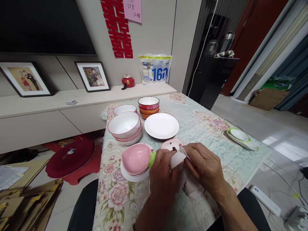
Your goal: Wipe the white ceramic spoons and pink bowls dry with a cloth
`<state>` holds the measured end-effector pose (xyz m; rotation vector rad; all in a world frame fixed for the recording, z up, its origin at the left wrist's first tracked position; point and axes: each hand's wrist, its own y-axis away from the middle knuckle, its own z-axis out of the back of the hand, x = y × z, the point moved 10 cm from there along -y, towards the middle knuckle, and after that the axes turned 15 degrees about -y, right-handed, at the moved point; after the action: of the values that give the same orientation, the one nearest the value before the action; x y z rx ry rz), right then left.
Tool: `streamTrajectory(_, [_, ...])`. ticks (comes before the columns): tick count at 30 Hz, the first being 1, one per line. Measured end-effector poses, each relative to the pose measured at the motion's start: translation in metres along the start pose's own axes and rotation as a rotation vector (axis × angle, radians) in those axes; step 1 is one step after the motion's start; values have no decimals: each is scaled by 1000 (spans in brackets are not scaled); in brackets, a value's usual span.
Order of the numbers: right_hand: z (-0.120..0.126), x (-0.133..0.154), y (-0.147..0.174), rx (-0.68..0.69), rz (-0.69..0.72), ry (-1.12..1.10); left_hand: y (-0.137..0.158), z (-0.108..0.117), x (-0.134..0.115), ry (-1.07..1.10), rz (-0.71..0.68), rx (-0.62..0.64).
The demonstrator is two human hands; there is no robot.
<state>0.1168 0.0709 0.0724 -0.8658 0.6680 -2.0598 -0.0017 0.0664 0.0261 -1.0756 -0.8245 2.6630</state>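
Near the table's front, my left hand (165, 173) is closed around a small white dish (177, 159), tilted, its far side hidden by my fingers. My right hand (204, 163) pinches a pale cloth (192, 186) against the dish's edge; the rest of the cloth hangs below. Just beyond my hands lies a white dish with red dots and a pink rim (169, 144), partly covered by them. Left of my left hand, a pink peach-shaped bowl (136, 158) with a green leaf handle rests on a white plate (127, 175).
Red-rimmed white bowls (124, 125) stand stacked at the left, beside red and orange bowls (149, 104) and white plates (161, 125). Green-edged dishes (242, 136) sit near the right table edge. A red stool (72, 157) is left of the flowered tablecloth (115, 199).
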Motion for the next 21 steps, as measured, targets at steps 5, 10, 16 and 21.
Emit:
streamTrajectory(5, [4,-10,-2,-51,-82,-146,2,3,-6,22,-71,-18])
streamTrajectory(10, [-12,-31,-3,19,-286,-360,3,12,-5,116,-32,-114])
streamTrajectory(16, [-9,-27,-2,26,-204,-243,2,7,-2,83,0,-85])
streamTrajectory(21, [0,-8,0,28,-18,-46,4,4,-4,-22,-38,-66])
